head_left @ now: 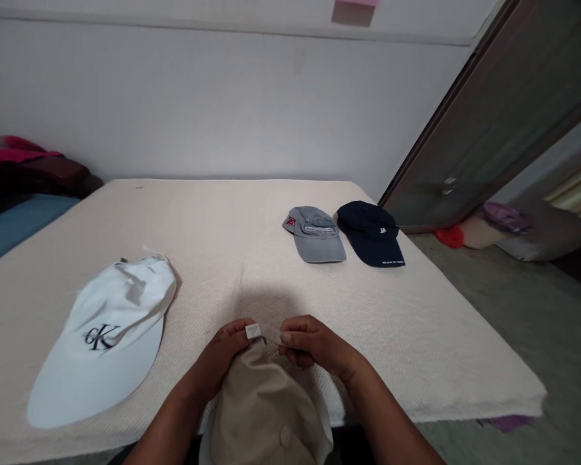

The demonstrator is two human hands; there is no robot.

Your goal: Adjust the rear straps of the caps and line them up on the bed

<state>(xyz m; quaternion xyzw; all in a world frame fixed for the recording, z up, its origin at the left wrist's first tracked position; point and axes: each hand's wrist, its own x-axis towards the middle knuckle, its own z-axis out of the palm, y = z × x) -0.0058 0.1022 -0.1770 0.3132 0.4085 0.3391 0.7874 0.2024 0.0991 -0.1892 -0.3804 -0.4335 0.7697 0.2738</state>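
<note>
A beige cap [266, 407] lies at the near edge of the bed, its back strap end pointing away from me. My left hand [225, 352] grips the cap's back edge, beside a small white tag [253, 330]. Between thumb and fingers, my right hand [312, 342] pinches the strap [272, 334] at the back opening. To the left rests a white cap [111, 329] with dark "CK" lettering. Farther off on the right sit a grey cap [314, 232] with a red mark and a navy cap [370, 232], side by side.
The bed [213, 219] has a cream textured cover and meets a pale wall [198, 103]. Dark red and blue cloth [29, 206] lies at the far left. On the right are a dark framed panel [474, 129] and the grey floor [503, 297].
</note>
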